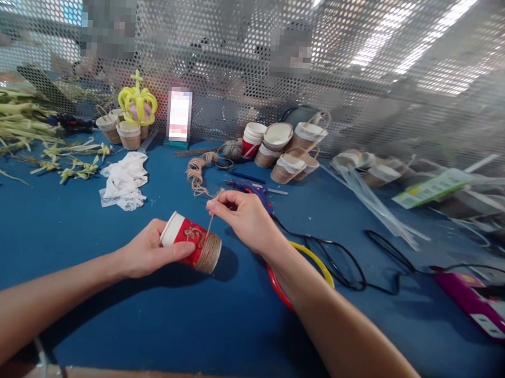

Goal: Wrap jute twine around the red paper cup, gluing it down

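Tilted on its side above the blue table, a red and white paper cup (pixel 180 231) is gripped by my left hand (pixel 146 250), thumb across its wall. Twine (pixel 209 253) is wound in close rows around one end of the cup. From that winding a strand (pixel 210 225) runs up to my right hand (pixel 242 214), whose thumb and forefinger pinch it. A loose hank of twine (pixel 196 174) lies just beyond my right hand. Partly hidden behind that hand is a blue glue gun (pixel 264 200).
Several twine-wrapped cups (pixel 288 167) stand at the back, near stacked paper cups (pixel 254 136). A crumpled white cloth (pixel 125 181) and dry husks (pixel 17 112) lie left. Clear glue sticks (pixel 380 202), black cable (pixel 354 275) and a purple power strip (pixel 472 299) are right. Perforated mesh (pixel 227 50) rises behind.
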The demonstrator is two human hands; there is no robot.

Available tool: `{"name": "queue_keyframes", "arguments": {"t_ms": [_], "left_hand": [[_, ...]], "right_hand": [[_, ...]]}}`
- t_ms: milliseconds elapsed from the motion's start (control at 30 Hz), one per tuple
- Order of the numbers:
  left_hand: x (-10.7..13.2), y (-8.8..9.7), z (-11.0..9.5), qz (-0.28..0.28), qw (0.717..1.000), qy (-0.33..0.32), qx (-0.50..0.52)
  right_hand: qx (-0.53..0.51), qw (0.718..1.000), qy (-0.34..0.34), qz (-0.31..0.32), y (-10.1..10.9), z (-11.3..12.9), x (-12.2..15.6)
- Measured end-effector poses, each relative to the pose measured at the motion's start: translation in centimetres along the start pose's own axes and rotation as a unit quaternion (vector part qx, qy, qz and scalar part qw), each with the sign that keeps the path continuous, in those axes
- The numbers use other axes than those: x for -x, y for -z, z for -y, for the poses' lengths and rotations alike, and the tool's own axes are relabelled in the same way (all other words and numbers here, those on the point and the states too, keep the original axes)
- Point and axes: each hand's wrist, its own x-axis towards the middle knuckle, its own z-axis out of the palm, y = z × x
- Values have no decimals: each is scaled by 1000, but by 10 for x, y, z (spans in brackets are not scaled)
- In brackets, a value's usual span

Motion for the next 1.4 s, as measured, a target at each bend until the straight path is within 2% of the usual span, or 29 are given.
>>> {"name": "queue_keyframes", "arguments": {"t_ms": [433, 767, 1200, 1400], "left_hand": [[4, 0, 0, 1, 996, -42, -82], [4, 0, -1, -3, 990, -66, -121], [6, -2, -4, -3, 984, -95, -149], [5, 0, -1, -19, 990, -84, -108]], "right_hand": [[31, 998, -29, 42, -3, 1, 2], [80, 994, -19, 71, -2, 2, 3], [112, 988, -33, 99, -5, 5, 3], [100, 989, -31, 105, -5, 1, 2]]}}
